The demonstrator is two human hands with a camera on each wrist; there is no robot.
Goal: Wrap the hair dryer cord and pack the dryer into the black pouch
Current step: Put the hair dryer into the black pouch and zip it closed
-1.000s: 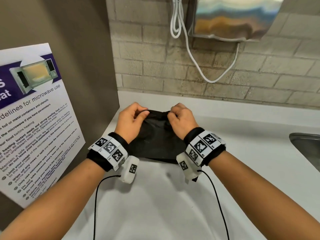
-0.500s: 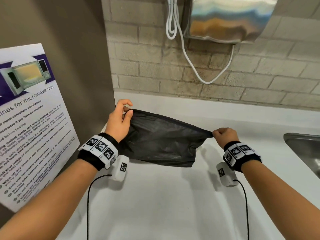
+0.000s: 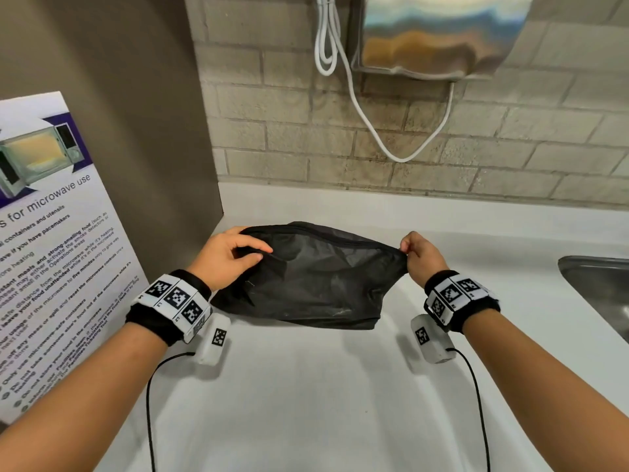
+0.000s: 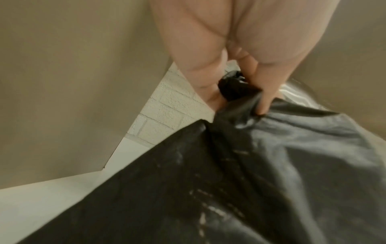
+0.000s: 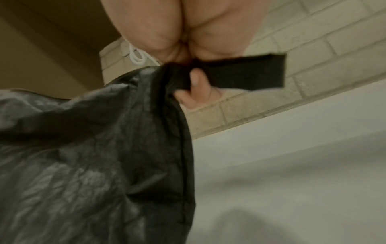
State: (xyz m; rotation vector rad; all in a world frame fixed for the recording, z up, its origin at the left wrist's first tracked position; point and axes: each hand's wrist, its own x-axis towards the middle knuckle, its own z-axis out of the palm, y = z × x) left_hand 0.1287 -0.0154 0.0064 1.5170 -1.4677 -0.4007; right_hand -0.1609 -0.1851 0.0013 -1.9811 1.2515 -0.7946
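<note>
A black crinkled pouch hangs stretched between my two hands just above the white counter. My left hand grips its left end, fingers curled over the fabric; the left wrist view shows the fingers bunching the cloth. My right hand pinches the pouch's right corner. In the right wrist view a black tab lies against the fingers, beside the pouch. No hair dryer shows in any view.
A metal wall dispenser hangs above on the brick wall, with a white cord looping below it. A microwave notice board stands at the left beside a brown panel. A steel sink lies at the right edge.
My hands, together at the pouch's top a second ago, have drawn apart and stretched it wide. Since half a second ago the pouch has sagged slightly and the left fingers fold further over it.
</note>
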